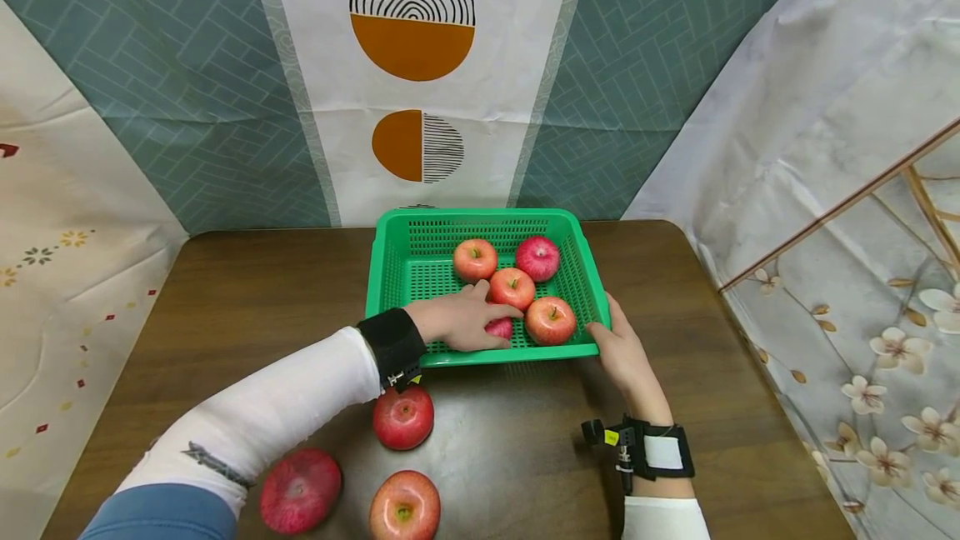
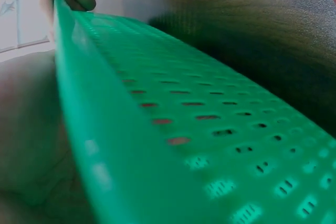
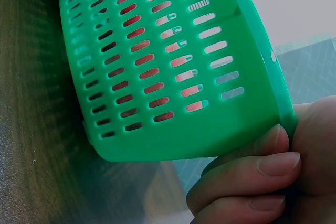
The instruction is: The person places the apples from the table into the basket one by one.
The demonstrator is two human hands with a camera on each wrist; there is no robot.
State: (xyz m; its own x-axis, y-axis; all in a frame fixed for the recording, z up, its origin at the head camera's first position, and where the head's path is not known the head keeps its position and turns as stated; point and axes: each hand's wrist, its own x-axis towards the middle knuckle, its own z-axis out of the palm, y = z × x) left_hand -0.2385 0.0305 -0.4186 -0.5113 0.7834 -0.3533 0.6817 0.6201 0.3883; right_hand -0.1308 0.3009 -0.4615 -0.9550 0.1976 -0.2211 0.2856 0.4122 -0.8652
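Observation:
My left hand reaches over the near rim of a green plastic basket, its fingers and thumb around a dark pinkish-red apple inside. Most of that apple is hidden under the hand. At the basket's near right corner, my right hand grips the rim; in the right wrist view its curled fingers hold the corner. Beside the left hand lie several more apples: a light red one, another to the right, one behind and a deep pink one.
A red apple sits on the brown table just in front of the basket. Nearer me are a dark red apple and a lighter one. Patterned cloth hangs behind the table and along both sides.

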